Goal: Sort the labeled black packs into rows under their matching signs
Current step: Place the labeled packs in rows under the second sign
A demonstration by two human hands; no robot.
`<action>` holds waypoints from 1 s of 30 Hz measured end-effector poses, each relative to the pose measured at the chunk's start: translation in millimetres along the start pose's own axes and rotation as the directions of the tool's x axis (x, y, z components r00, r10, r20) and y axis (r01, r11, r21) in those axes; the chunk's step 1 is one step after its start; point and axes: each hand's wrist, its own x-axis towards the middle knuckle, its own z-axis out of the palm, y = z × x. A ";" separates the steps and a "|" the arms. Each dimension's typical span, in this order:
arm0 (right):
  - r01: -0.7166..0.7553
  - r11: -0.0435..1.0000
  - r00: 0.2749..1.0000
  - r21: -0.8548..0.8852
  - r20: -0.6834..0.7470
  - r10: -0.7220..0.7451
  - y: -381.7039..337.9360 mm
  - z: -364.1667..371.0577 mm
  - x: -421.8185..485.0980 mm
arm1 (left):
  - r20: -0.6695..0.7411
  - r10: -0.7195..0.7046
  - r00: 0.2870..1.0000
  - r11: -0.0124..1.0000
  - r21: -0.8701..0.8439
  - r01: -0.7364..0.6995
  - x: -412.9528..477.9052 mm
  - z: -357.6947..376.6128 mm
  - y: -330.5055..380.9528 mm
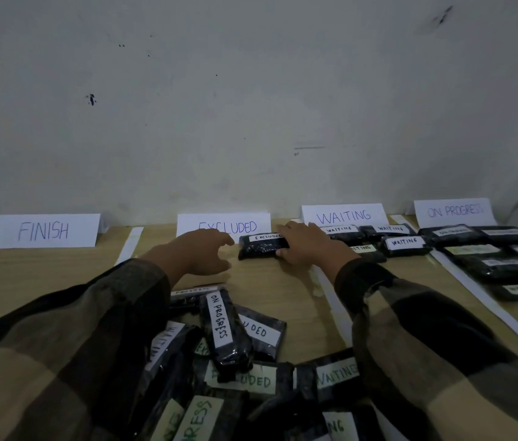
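Setting EXCLUDED pack (259, 248) under EXCLUDED sign (241, 226); right hand (307, 246) grip clamped on its right end, left hand (200, 253) grip apart. Pack likely light, soft, slick; hold across an end.

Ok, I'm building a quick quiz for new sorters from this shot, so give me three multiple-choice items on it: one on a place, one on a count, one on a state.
1. Where is the pack that the right hand grips?
A. on top of another pack
B. lying just before the EXCLUDED sign
C. lifted high in mid-air

2. How many signs stand along the wall?
A. two
B. three
C. four

3. What is the left hand doing?
A. holding a pack
B. hovering open, holding nothing
C. pressing on a sign

Key:
1 B: its label reads EXCLUDED and it lies right below that sign.
2 C: FINISH, EXCLUDED, WAITING and ON PROGRESS.
3 B: its fingers are loosely spread beside the pack, with nothing in them.
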 end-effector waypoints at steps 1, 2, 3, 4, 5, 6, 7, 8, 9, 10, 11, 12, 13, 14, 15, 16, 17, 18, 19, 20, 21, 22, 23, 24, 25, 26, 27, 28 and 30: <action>0.005 1.000 1.000 0.014 -0.006 -0.004 -0.8 -1.9 -2.1 | -0.003 0.002 1.000 1.000 0.000 -0.002 -1.2 -1.1 0.0; 0.011 1.000 1.000 0.026 -0.017 -0.010 -1.7 -4.6 -4.4 | -0.007 0.004 1.000 1.000 0.001 -0.004 -2.4 -2.3 0.2; 0.016 0.999 0.999 0.037 -0.028 -0.015 -2.9 -7.6 -7.3 | -0.011 0.006 1.000 1.000 -0.002 -0.006 -4.1 -3.7 0.2; 0.020 0.999 0.999 0.048 -0.039 -0.018 -4.3 -10.9 -10.5 | -0.015 0.008 1.000 1.000 -0.008 -0.008 -6.5 -5.3 0.2; 0.024 0.998 0.999 0.066 -0.049 -0.021 -6.3 -14.4 -14.2 | -0.018 0.009 1.000 1.000 -0.013 -0.009 -9.4 -6.8 -0.1; 0.029 0.995 0.998 0.093 -0.060 -0.024 -8.8 -18.0 -18.7 | -0.022 0.011 1.000 1.000 -0.016 -0.011 -12.5 -8.4 -0.6; 0.037 0.991 0.997 0.125 -0.071 -0.028 -11.9 -21.7 -24.1 | -0.026 0.013 1.000 1.000 -0.018 -0.014 -16.0 -9.7 -1.4; 0.047 0.986 0.996 0.157 -0.083 -0.035 -15.5 -25.2 -29.9 | -0.029 0.014 0.999 1.000 -0.018 -0.015 -19.7 -10.8 -2.1; 0.059 0.981 0.995 0.186 -0.092 -0.043 -19.4 -28.5 -36.1 | -0.031 0.015 0.999 1.000 -0.015 -0.015 -23.8 -12.0 -2.5; 0.070 0.974 0.994 0.214 -0.095 -0.050 -23.7 -31.2 -42.5 | -0.031 0.014 0.999 1.000 -0.010 -0.014 -28.2 -12.9 -2.8; 0.078 0.968 0.994 0.237 -0.089 -0.058 -28.3 -33.4 -48.9 | -0.027 0.013 1.000 1.000 -0.005 -0.013 -32.6 -13.5 -3.1; 0.087 0.964 0.995 0.252 -0.078 -0.069 -33.1 -35.1 -55.0 | -0.020 0.010 1.000 1.000 -0.003 -0.010 -37.2 -13.9 -3.3; 0.097 0.960 0.995 0.264 -0.062 -0.083 -38.5 -36.1 -61.0 | -0.014 0.005 1.000 1.000 -0.004 -0.005 -42.2 -14.1 -3.4; 0.107 0.954 0.994 0.280 -0.045 -0.099 -43.9 -36.9 -67.0 | -0.008 -0.001 1.000 1.000 -0.006 0.001 -47.2 -14.1 -3.3; 0.117 0.946 0.993 0.303 -0.032 -0.113 -49.6 -37.6 -73.1 | -0.004 -0.005 1.000 1.000 -0.005 0.005 -52.3 -14.3 -3.3; 0.126 0.937 0.992 0.327 -0.023 -0.125 -55.4 -38.5 -79.6 | 0.000 -0.008 1.000 1.000 -0.004 0.008 -57.4 -14.5 -3.5; 0.136 0.928 0.990 0.347 -0.019 -0.138 -61.3 -39.2 -86.2 | 0.002 -0.010 1.000 1.000 -0.006 0.010 -62.9 -14.7 -3.4; 0.149 0.919 0.988 0.364 -0.016 -0.154 -66.7 -39.5 -92.5 | 0.004 -0.011 1.000 1.000 -0.013 0.011 -68.8 -14.9 -3.1; 0.161 0.910 0.985 0.381 -0.013 -0.169 -71.9 -39.7 -98.2 | 0.004 -0.009 1.000 1.000 -0.026 0.009 -74.7 -15.1 -2.6; 0.168 0.902 0.984 0.399 -0.007 -0.180 -76.7 -40.0 -103.7 | 0.004 -0.004 1.000 0.999 -0.041 0.004 -80.9 -15.2 -1.8; 0.169 0.893 0.983 0.417 -0.002 -0.185 -80.6 -40.4 -108.4 | 0.003 0.003 1.000 0.998 -0.056 -0.003 -85.5 -15.4 -0.5; 0.173 0.885 0.981 0.432 0.002 -0.192 -85.0 -41.1 -113.3 | 0.001 0.009 1.000 0.998 -0.069 -0.009 -91.2 -15.3 1.2; 0.179 0.879 0.979 0.442 0.005 -0.202 -89.5 -42.0 -118.5 | 0.000 0.014 1.000 0.997 -0.077 -0.014 -97.4 -15.1 3.2; 0.182 0.874 0.978 0.450 0.011 -0.209 -94.0 -43.2 -123.6 | 0.001 0.020 1.000 0.997 -0.079 -0.020 -102.8 -14.8 5.2; 0.183 0.872 0.976 0.455 0.018 -0.215 -98.6 -44.6 -128.9 | 0.004 0.026 1.000 0.997 -0.077 -0.026 -107.9 -14.3 6.8; 0.181 0.873 0.976 0.453 0.027 -0.216 -103.2 -45.7 -134.2 | 0.006 0.034 0.999 0.997 -0.074 -0.033 -112.4 -13.4 7.9; 0.175 0.876 0.976 0.450 0.036 -0.214 -107.5 -46.5 -139.4 | 0.007 0.043 0.999 0.997 -0.067 -0.042 -116.7 -12.4 8.9; 0.166 0.876 0.976 0.453 0.048 -0.211 -111.2 -46.3 -143.6 | 0.006 0.052 0.999 0.997 -0.058 -0.052 -121.0 -11.4 9.9; 0.137 0.866 0.977 0.480 0.076 -0.197 -117.3 -43.9 -149.5 | 0.000 0.065 0.998 0.997 -0.040 -0.064 -127.1 -8.9 9.9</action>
